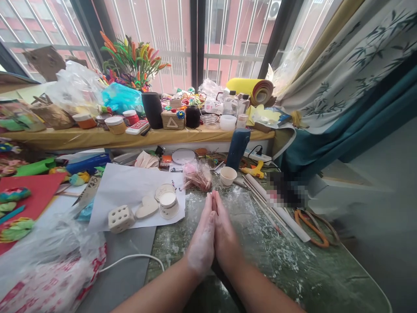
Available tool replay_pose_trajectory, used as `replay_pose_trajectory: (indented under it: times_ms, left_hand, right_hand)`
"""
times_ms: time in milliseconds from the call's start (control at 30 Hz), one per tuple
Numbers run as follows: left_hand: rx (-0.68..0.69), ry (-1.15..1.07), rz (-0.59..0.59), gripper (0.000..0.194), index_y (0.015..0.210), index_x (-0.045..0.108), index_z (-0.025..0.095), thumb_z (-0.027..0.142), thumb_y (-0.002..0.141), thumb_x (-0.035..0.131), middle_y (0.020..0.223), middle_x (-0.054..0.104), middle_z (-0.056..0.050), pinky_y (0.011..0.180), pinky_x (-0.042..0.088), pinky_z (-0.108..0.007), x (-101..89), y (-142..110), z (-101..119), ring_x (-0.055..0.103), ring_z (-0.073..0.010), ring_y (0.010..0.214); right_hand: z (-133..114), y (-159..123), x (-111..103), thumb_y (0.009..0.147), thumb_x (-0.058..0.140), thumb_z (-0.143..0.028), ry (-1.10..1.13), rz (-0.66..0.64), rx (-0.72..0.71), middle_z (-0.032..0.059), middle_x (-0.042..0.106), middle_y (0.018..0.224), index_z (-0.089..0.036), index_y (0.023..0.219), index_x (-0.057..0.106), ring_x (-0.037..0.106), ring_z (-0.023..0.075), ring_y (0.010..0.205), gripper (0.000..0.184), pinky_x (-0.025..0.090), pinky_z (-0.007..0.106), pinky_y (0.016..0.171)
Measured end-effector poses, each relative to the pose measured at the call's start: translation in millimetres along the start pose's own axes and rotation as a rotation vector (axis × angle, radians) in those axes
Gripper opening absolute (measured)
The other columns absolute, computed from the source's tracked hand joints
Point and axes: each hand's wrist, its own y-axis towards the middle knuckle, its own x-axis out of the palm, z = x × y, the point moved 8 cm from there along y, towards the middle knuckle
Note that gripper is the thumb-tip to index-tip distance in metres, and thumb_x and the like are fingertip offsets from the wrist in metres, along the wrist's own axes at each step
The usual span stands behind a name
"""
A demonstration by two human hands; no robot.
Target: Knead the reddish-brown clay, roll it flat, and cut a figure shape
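Note:
My left hand [202,243] and my right hand [226,237] are pressed flat against each other, palm to palm, fingers straight and pointing away from me. White powder dusts the left hand. Whether anything lies between the palms is hidden. They hover over a clear plastic sheet [241,208] on the green table [325,278], which is smeared with white. Just left of them, on a white paper sheet [127,184], stand an open white jar [168,204], its lid [163,190], a heart-shaped piece [147,208] and a white cube with holes [121,218].
Beyond the fingertips lie a paper cup [228,176], a small plastic bag of pinkish bits [197,174] and a dark blue bottle [237,148]. White rods [276,208] and orange-handled scissors [312,228] lie to the right. A crumpled plastic bag [48,269] and a white cable [133,258] are at the near left.

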Motion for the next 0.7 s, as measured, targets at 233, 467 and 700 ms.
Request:
replay_pose_trajectory:
  times_ms: [233,467,700]
  left_hand:
    - [0.016,0.026,-0.030,0.069,0.159,0.028,0.024,0.059,0.101,0.035,0.168,0.021,-0.002,0.128,0.016,-0.036,3.9,0.3,-3.5,0.016,-0.0237,0.155]
    - [-0.100,-0.041,-0.001,0.079,0.161,0.022,0.019,0.063,0.098,0.039,0.167,0.020,-0.005,0.128,0.014,-0.038,6.1,1.2,-17.1,0.018,-0.0247,0.155]
    - [0.030,0.021,-0.049,0.080,0.161,0.023,0.025,0.067,0.095,0.042,0.168,0.016,-0.002,0.128,0.011,-0.041,8.2,-7.2,9.0,0.011,-0.0263,0.156]
  right_hand:
    - [6.2,1.7,-5.8,0.094,0.057,-0.056,0.008,0.027,-0.007,-0.0024,0.025,0.166,-0.033,0.157,0.033,0.020,0.0240,0.154,0.071,0.018,0.047,0.127]
    - [18.8,0.2,-12.5,0.092,0.058,-0.058,0.047,0.108,0.088,0.0003,0.030,0.164,-0.031,0.157,0.034,0.024,0.0263,0.153,0.074,0.025,0.049,0.125]
    - [5.8,-4.1,-4.6,0.095,0.053,-0.058,0.095,0.029,-0.007,-0.0016,0.028,0.165,-0.032,0.156,0.035,0.023,0.0241,0.154,0.069,0.021,0.047,0.127]
